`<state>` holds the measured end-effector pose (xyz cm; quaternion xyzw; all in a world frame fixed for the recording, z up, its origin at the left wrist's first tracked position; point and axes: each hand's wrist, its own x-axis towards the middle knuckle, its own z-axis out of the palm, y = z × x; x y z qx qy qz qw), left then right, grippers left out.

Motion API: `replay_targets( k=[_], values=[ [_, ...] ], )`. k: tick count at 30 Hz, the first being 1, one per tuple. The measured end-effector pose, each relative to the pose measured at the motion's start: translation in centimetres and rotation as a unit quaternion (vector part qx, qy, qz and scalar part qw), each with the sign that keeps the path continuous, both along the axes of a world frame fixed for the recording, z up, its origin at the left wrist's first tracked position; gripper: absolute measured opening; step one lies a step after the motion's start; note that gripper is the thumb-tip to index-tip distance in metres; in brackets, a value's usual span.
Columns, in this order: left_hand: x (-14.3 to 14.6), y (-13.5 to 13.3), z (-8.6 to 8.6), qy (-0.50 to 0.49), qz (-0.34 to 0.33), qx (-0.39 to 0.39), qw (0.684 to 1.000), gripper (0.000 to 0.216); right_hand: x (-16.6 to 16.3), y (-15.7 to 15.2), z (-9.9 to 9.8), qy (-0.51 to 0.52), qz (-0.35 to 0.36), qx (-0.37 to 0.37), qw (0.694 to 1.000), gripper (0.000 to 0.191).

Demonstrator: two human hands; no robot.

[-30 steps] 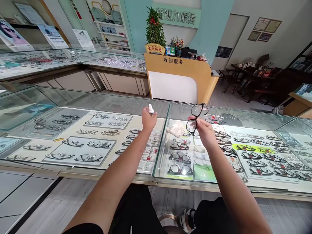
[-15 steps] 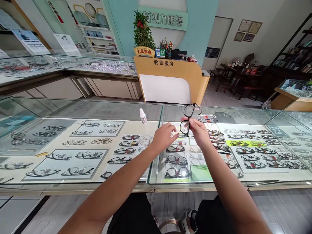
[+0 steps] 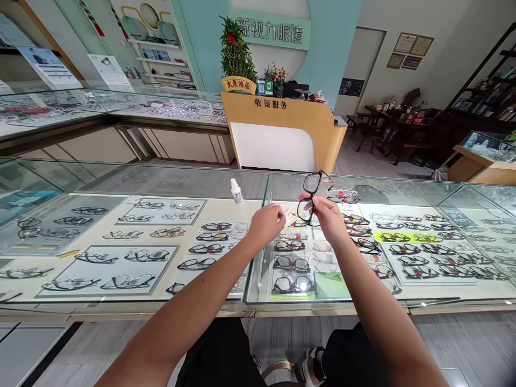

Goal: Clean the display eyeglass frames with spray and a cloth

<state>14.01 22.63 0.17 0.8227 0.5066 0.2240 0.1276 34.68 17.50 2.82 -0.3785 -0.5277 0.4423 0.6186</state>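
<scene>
In the head view my right hand (image 3: pixel 328 217) pinches a pair of black-framed eyeglasses (image 3: pixel 312 185) near the bridge. The frame is turned upright, one lens above the other, over the glass counter. My left hand (image 3: pixel 266 221) is to the left of the glasses, apart from them, its fingers curled together. A small pale cloth (image 3: pixel 289 216) sticks out from its fingertips; part of it is hidden by the hand. A white spray bottle (image 3: pixel 237 192) stands upright on the counter, beyond my left hand.
The glass display counter (image 3: pixel 258 306) spans the width before me, with rows of eyeglasses (image 3: pixel 292 263) under its top. A wooden cashier desk (image 3: pixel 282 107) with a potted plant (image 3: pixel 237 54) stands beyond. More display cases (image 3: pixel 169 115) run along the left.
My left hand has drawn slightly left, away from the glasses, with the pale cloth. My right hand and the glasses have stayed almost in place.
</scene>
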Motion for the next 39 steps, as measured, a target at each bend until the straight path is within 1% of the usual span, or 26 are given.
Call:
replay_targets(
  k=[4,6,8,11,13,16,18,19,22,25,27,30,33,35,37,38,39],
  values=[
    [-0.7,0.9,0.1,-0.110,0.051,-0.044,0.992,0.011,-0.1,0.0,0.0,0.010,-0.009,-0.035,0.999,0.031],
    [-1.1,1.5,0.0,-0.173,0.075,-0.078,0.979,0.011,-0.1,0.1,0.0,0.011,-0.018,-0.071,0.997,0.034],
    [-1.3,2.1,-0.2,-0.248,0.088,-0.116,0.958,0.012,-0.2,0.2,-0.1,0.004,-0.023,-0.102,0.994,0.037],
    [-1.2,2.3,-0.2,-0.368,0.072,-0.152,0.914,0.014,-0.4,0.2,-0.3,-0.008,-0.018,-0.117,0.993,0.042],
    [-0.9,2.0,0.1,-0.428,0.045,-0.144,0.891,0.017,-0.6,0.1,-0.3,-0.018,-0.013,-0.112,0.993,0.043],
    [-0.4,0.9,1.2,-0.478,0.002,-0.123,0.870,0.021,-0.9,-0.2,-0.1,-0.032,-0.011,-0.107,0.994,0.042],
    [-0.2,-0.1,1.9,-0.493,-0.028,-0.108,0.863,0.022,-1.1,-0.4,0.0,-0.035,0.001,-0.103,0.994,0.042],
    [-0.1,-0.5,2.2,-0.492,-0.044,-0.096,0.864,0.022,-1.3,-0.4,0.0,-0.036,0.011,-0.101,0.994,0.042],
    [0.1,-1.8,2.9,-0.454,-0.082,-0.058,0.886,0.022,-1.6,-0.6,0.1,-0.038,0.036,-0.091,0.994,0.042],
    [0.2,-2.5,3.2,-0.422,-0.103,-0.056,0.899,0.022,-1.8,-0.8,0.2,-0.052,0.036,-0.087,0.994,0.041],
    [0.1,-2.6,3.3,-0.419,-0.098,-0.049,0.901,0.020,-1.9,-1.0,0.3,-0.063,0.043,-0.084,0.994,0.040],
    [-0.2,-2.4,3.4,-0.419,-0.091,-0.016,0.903,0.017,-2.1,-1.1,0.2,-0.076,0.063,-0.075,0.992,0.039],
    [-0.4,-2.1,3.3,-0.418,-0.109,0.016,0.902,0.024,-2.4,-1.3,0.0,-0.082,0.078,-0.073,0.991,0.039],
    [-0.4,-2.0,3.1,-0.440,-0.097,0.023,0.893,0.024,-2.5,-1.4,-0.1,-0.082,0.087,-0.076,0.990,0.039],
    [-0.3,-1.8,2.8,-0.470,-0.068,0.018,0.880,0.014,-2.6,-1.4,-0.1,-0.084,0.093,-0.078,0.989,0.040],
    [-0.2,-1.8,2.7,-0.481,-0.058,0.012,0.874,0.014,-2.7,-1.4,-0.1,-0.089,0.095,-0.077,0.989,0.040],
    [-0.1,-1.7,2.6,-0.491,-0.052,0.005,0.870,0.018,-2.7,-1.5,-0.1,-0.094,0.095,-0.075,0.988,0.040]
  ],
)
